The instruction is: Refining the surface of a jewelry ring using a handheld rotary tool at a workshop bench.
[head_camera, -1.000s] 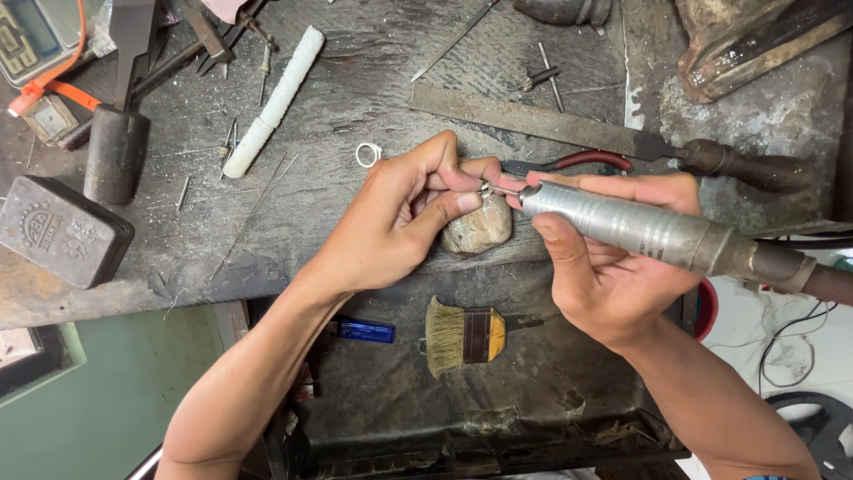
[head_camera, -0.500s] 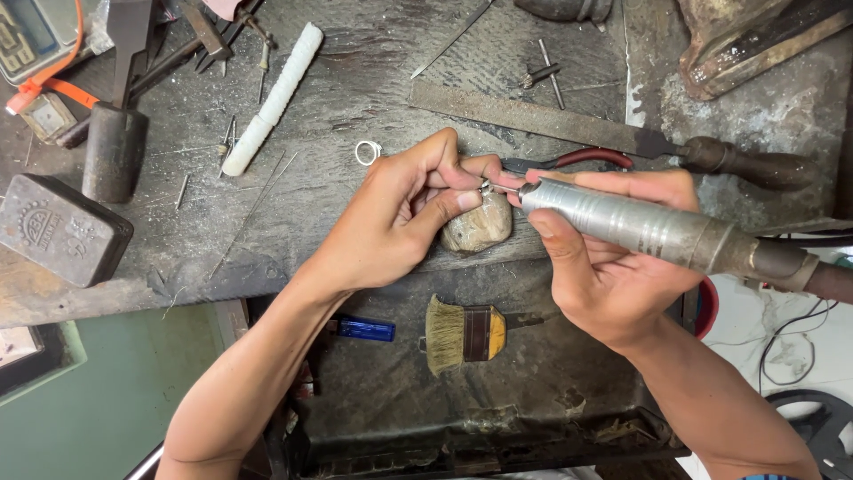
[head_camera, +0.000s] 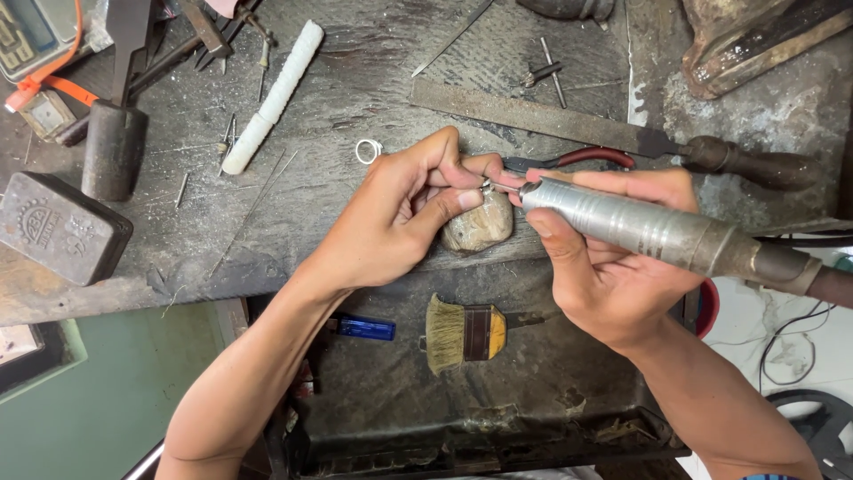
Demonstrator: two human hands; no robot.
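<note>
Left hand [head_camera: 404, 209] pinches a tiny metal piece [head_camera: 486, 186] between thumb and fingertips at mid-frame, too small and finger-covered to identify. Right hand [head_camera: 604, 267] is closed around one silver rotary handpiece [head_camera: 657, 231], its tip hidden at that piece and its cord end cut off at the right edge. Just below sits one rounded wooden peg [head_camera: 478, 224]. Farther out on the worktop [head_camera: 338, 133]: one small ring [head_camera: 368, 151], one long flat file [head_camera: 551, 120], one brush [head_camera: 464, 333], one blue lighter [head_camera: 364, 328], one embossed dark block [head_camera: 58, 229] at left.
</note>
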